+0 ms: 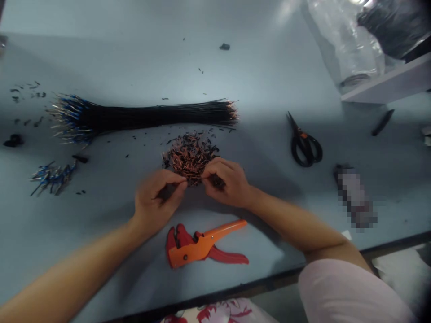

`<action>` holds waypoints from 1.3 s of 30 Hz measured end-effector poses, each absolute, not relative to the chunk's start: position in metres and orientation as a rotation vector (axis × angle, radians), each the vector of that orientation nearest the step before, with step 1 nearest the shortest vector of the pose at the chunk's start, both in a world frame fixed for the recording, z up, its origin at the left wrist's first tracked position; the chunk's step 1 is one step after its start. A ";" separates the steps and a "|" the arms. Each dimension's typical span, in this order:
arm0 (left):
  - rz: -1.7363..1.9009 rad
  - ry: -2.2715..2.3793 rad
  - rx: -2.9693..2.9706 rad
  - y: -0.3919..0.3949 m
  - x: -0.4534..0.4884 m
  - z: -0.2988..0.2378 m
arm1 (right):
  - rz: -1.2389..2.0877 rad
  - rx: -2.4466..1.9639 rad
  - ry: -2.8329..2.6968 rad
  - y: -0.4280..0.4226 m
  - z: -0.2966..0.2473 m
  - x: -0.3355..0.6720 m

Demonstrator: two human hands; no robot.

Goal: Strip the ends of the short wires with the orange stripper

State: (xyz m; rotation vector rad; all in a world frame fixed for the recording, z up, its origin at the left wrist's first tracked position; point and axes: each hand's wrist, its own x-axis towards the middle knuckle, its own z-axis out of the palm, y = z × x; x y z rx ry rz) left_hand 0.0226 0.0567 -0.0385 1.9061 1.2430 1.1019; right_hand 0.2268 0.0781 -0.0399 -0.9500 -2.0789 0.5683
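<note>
My left hand (156, 197) and my right hand (226, 181) rest on the pale table (269, 80), fingertips pinched together at the near edge of a small heap of copper and black wire scraps (188, 157). What the fingers pinch is too small to name. Just behind the heap lies a long bundle of black wires (151, 115), with bare copper ends on the right and blue-sleeved metal ends on the left. An orange and red wire stripper (202, 246) lies on the table just in front of my hands.
Black scissors (305, 143) lie to the right. A small pile of blue terminals (52, 176) sits at the left. Clear plastic bags (353, 45) rest on a shelf at the back right. A blurred-out object (357, 197) and a black pen-like piece (382, 122) lie right.
</note>
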 end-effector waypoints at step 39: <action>1.003 1.404 2.142 0.079 0.010 -0.051 | 0.545 -0.696 -2.479 0.082 -0.041 0.232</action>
